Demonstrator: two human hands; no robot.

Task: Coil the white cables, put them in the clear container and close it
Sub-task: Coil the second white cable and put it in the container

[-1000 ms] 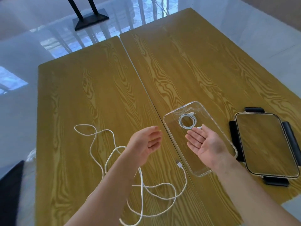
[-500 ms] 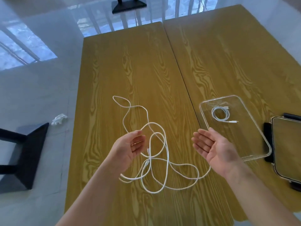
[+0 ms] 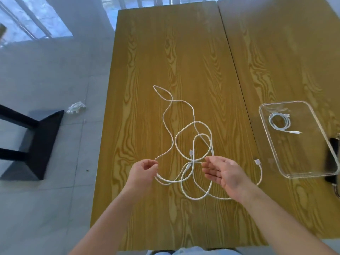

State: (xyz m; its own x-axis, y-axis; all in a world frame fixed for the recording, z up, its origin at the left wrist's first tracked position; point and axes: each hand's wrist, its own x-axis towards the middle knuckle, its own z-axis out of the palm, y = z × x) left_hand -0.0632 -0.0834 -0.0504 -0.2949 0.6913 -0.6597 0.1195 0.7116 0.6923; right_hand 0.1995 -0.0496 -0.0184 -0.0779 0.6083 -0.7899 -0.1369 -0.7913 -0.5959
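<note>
Loose white cable (image 3: 193, 115), frame centre: limp, light, tangle-prone. Left hand (image 3: 142, 170) pinches a strand; right hand (image 3: 223, 173) spread, empty (best grab: plug end (image 3: 257, 161)).

The lid (image 3: 334, 159) behind the clear container (image 3: 312, 173) is cut off by the right edge, only a dark sliver showing. The long cable (image 3: 193, 115) passes under the right hand (image 3: 226, 174), hiding a stretch. Whether the left hand (image 3: 142, 172) pinches it is unclear.
</note>
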